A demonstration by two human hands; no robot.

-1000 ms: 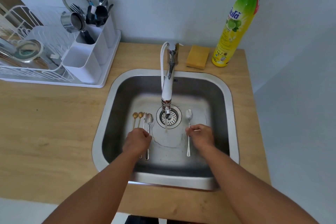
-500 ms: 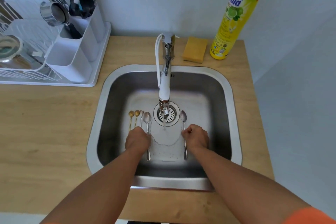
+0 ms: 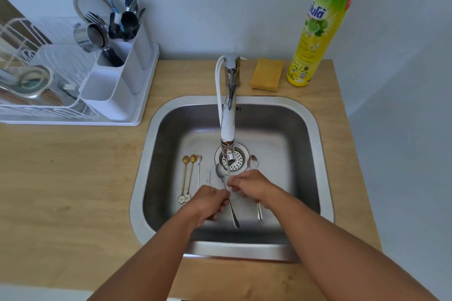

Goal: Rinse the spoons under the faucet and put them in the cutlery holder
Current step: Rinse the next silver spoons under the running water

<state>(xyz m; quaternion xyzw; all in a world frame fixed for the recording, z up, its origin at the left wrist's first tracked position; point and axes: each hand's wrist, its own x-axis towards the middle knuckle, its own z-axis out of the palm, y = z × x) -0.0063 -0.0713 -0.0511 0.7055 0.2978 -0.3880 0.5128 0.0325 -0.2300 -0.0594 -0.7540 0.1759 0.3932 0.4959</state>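
My left hand (image 3: 212,201) is shut on a silver spoon (image 3: 220,170) by its handle, and holds the bowl just left of the water falling from the faucet (image 3: 228,120). My right hand (image 3: 250,184) pinches the same spoon's stem from the right. A second silver spoon (image 3: 253,162) lies on the sink floor, partly hidden under my right hand. Two gold spoons (image 3: 188,176) and a small pale spoon (image 3: 198,168) lie side by side at the sink's left. The white cutlery holder (image 3: 115,85) stands at the back left and holds forks and dark utensils.
The steel sink (image 3: 139,193) is set into a wooden counter. A white dish rack (image 3: 44,95) with bowls adjoins the holder. Behind the sink are a yellow sponge (image 3: 267,75) and a tall dish soap bottle (image 3: 318,32). The wall stands close behind.
My left hand has lifted one silver spoon from the left group and moved it right to the stream. My right hand left the right spoon lying and moved left onto the held spoon.
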